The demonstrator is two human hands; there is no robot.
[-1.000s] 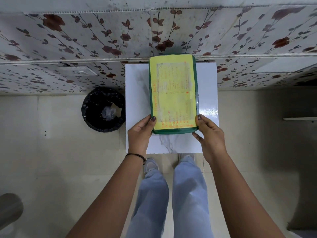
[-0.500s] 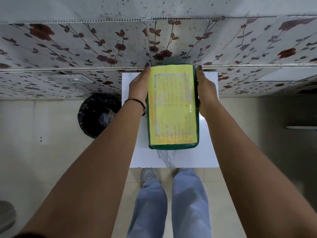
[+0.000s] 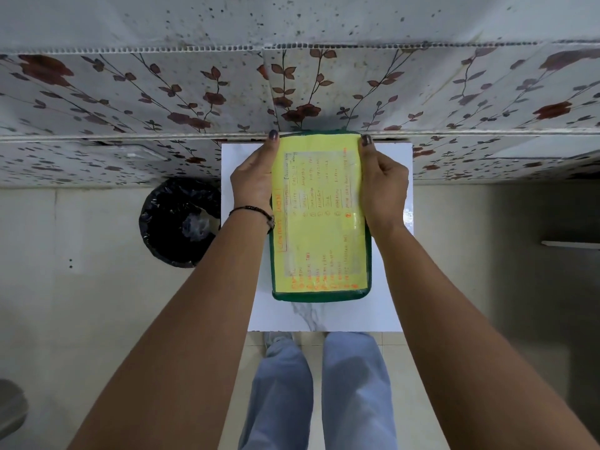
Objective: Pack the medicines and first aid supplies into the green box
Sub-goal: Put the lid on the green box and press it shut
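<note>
We see the green box (image 3: 319, 295) lying closed on the white marble-patterned table (image 3: 324, 316), its long side running away from us toward the wall. A yellow sheet (image 3: 319, 216) with orange and dark handwriting, too small to read, covers nearly all of its lid. Our left hand (image 3: 255, 181) grips the box's left edge near the far end, thumb on top of the sheet and fingertip reaching the far corner. Our right hand (image 3: 383, 183) grasps the right edge in the same way, opposite the left. A thin dark bracelet (image 3: 253, 211) sits on the left wrist. Just left of the table stands a round bin (image 3: 177, 222) lined with a black bag. Behind the table runs a wall panel (image 3: 194, 99) printed with reddish flowers and leaves. Below the table's near edge we see pale blue trousers (image 3: 318, 391) and the tiled floor (image 3: 81, 287).
</note>
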